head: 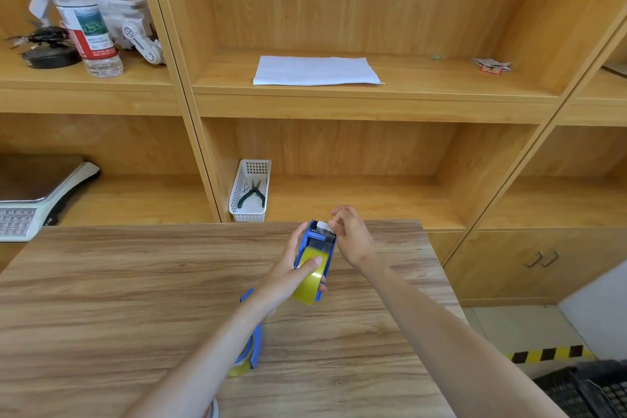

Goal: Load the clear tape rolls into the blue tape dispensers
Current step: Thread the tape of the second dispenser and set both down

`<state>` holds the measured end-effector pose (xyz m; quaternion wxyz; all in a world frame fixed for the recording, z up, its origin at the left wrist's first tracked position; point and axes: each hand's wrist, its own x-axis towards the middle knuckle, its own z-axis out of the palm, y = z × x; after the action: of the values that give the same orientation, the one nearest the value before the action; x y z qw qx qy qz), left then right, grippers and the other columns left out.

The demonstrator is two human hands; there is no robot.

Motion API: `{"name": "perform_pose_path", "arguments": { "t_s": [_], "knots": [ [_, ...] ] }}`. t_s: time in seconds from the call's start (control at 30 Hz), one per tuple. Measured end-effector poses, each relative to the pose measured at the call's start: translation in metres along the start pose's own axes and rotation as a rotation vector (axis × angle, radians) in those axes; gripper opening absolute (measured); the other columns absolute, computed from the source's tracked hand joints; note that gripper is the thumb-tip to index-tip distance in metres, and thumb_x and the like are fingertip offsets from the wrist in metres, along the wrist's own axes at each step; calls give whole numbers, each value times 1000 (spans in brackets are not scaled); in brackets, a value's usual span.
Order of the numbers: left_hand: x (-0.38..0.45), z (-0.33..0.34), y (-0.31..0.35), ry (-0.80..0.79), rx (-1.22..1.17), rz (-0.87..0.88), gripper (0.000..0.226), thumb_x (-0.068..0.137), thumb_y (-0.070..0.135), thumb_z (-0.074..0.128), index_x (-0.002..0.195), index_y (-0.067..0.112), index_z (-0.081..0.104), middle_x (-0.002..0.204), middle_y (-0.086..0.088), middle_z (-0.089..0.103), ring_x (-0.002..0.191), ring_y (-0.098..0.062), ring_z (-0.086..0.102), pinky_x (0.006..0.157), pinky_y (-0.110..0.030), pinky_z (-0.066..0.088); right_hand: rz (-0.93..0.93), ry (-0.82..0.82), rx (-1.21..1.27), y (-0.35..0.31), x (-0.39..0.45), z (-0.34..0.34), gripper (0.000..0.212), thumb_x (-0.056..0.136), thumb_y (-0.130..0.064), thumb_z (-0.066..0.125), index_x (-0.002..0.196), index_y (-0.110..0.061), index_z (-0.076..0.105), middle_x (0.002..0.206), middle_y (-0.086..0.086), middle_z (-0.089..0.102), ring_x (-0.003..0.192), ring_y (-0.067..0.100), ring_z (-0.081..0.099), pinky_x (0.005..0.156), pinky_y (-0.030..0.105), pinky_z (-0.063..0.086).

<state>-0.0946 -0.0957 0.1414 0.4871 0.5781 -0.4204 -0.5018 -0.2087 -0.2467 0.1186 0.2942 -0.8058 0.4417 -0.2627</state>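
Note:
A blue tape dispenser is held above the wooden table with a yellowish clear tape roll seated in it. My left hand grips the dispenser from the left, its thumb pressing on the roll. My right hand pinches the white tape end at the dispenser's front blade. A second blue dispenser with a tape roll in it lies on the table under my left forearm, partly hidden. Another roll's edge peeks out at the bottom.
Wooden shelves stand behind the table. A white basket with pliers sits on the lower shelf, a white paper sheet on the upper one. A water bottle and toy robot are upper left; a scale at left.

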Motion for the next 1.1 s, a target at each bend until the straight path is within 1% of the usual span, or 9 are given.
{"name": "perform_pose_path", "arguments": {
  "t_s": [0.17,0.3,0.4,0.5,0.6,0.73,0.87,1.0,1.1],
  "knots": [
    [-1,0,-1,-8,17,2,69,98,23,58,148,49,18,119,-6,68,84,-27,75,73,-24,59,31,-20,-24,-4,-2,-2,21,98,-20,50,77,-22,49,113,-6,53,102,21,52,81,44,49],
    [-4,2,3,-50,36,9,67,100,17,55,148,45,18,108,13,64,81,2,72,67,-9,52,62,-13,-130,-7,-4,-3,15,99,-20,49,88,-11,55,112,0,49,107,21,45,75,40,48],
    [-5,0,5,-95,-11,-5,75,99,13,57,150,47,13,109,-7,73,94,-31,73,85,-33,58,84,-23,-177,-13,-3,-5,13,98,-16,48,86,-14,50,114,3,47,108,22,46,70,36,44],
    [-7,-4,9,-155,2,2,83,99,9,57,151,49,6,114,-1,74,103,-36,69,93,-43,55,125,-47,-208,-18,3,-7,8,94,-8,47,92,-11,54,116,4,46,109,25,48,69,36,42],
    [-12,-6,12,-252,42,-8,89,99,10,57,148,56,-1,121,-17,69,109,-37,67,99,-52,49,179,-73,-252,-19,12,-14,18,91,-6,47,104,-8,59,120,7,46,110,29,50,76,41,47],
    [-19,-8,16,-325,25,-12,95,99,6,56,145,60,-6,119,-22,68,112,-37,65,100,-51,49,249,-78,-251,-18,24,-22,3,91,-17,56,92,-15,58,116,3,48,104,27,57,74,37,47],
    [-22,-12,14,-389,31,24,105,93,1,63,145,60,-7,124,-25,64,114,-38,63,98,-49,50,295,-65,-276,-18,31,-30,11,92,-20,54,95,-12,60,117,4,47,99,30,61,77,38,49],
    [-22,-8,8,-244,-6,1,97,91,16,70,143,65,3,124,-4,68,107,-30,69,94,-37,52,252,-118,-301,-23,33,-31,27,99,-23,43,111,-3,58,125,10,45,100,35,61,86,43,49],
    [-19,-4,1,-57,-50,-28,83,90,36,70,139,69,13,128,-11,63,96,-36,71,92,-44,55,253,-113,-315,-24,31,-29,29,100,-22,39,113,-4,57,128,10,45,98,34,59,80,39,46]
  ]
}}
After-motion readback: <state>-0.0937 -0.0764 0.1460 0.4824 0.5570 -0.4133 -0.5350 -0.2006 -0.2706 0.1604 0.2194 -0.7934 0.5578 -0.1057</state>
